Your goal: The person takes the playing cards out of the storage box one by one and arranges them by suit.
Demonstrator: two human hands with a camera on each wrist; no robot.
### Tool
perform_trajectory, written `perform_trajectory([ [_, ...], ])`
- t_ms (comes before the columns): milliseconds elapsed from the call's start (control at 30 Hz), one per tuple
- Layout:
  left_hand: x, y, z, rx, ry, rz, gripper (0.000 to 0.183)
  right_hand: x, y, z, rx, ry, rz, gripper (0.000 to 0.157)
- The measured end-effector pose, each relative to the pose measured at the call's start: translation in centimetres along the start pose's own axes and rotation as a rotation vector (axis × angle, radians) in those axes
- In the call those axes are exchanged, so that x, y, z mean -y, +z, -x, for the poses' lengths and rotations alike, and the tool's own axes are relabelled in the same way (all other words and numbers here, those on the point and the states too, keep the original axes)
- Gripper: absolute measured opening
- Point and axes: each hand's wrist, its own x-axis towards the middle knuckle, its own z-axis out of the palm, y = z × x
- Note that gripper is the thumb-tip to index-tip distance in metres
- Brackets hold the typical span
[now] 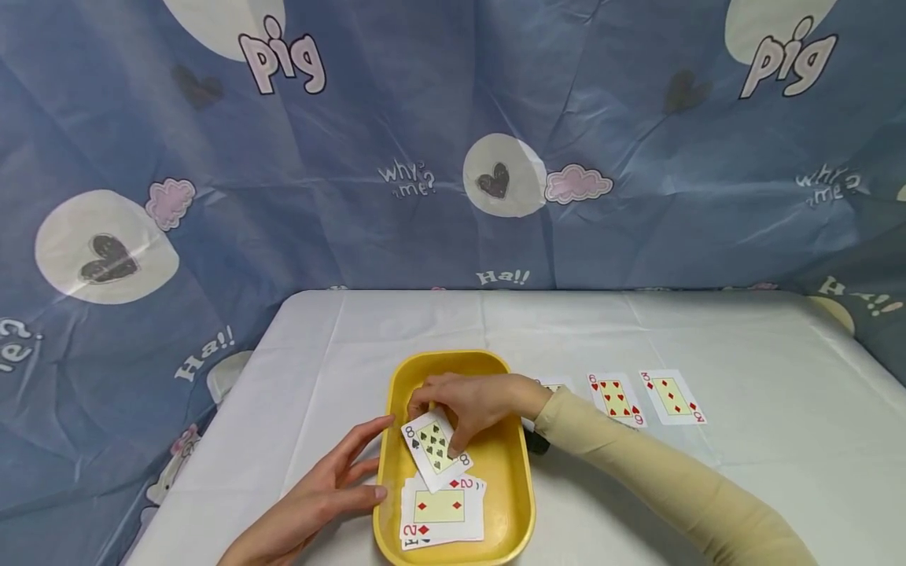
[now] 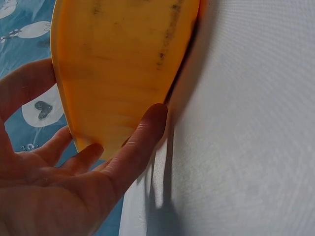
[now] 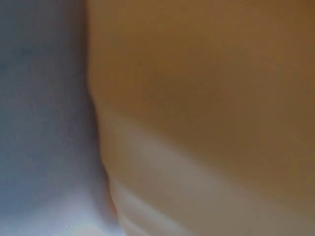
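Only the head view shows the card (image 1: 433,446), inside the yellow tray (image 1: 506,472), pinched by the right hand (image 1: 473,402); the left wrist view reveals the tray's dark-marked outside, touched by the left hand (image 1: 318,495), fingers spread apart.

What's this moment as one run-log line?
right hand: pinches eight of spades | left hand: touches yellow tray | inside: two of diamonds, face up | white table: six of hearts

The sleeve (image 1: 658,479) (cut off below) partly hides one card (image 1: 557,382).
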Motion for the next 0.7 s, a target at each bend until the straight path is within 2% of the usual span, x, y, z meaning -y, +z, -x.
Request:
perform_trajectory([
  [133,-0.07,0.06,-0.11,-0.009,-0.001,-0.007,0.075,-0.09,-0.07,0.02,-0.053,-0.054,-0.019,0.056],
  [300,-0.18,0.05,-0.16,-0.012,0.006,-0.009,0.075,-0.07,-0.33,0.14,-0.131,-0.022,-0.088,0.049],
  [700,0.14,0.09,-0.35,-0.005,0.016,0.006,0.075,-0.15,-0.36,0.31,-0.245,-0.023,-0.116,0.048],
])
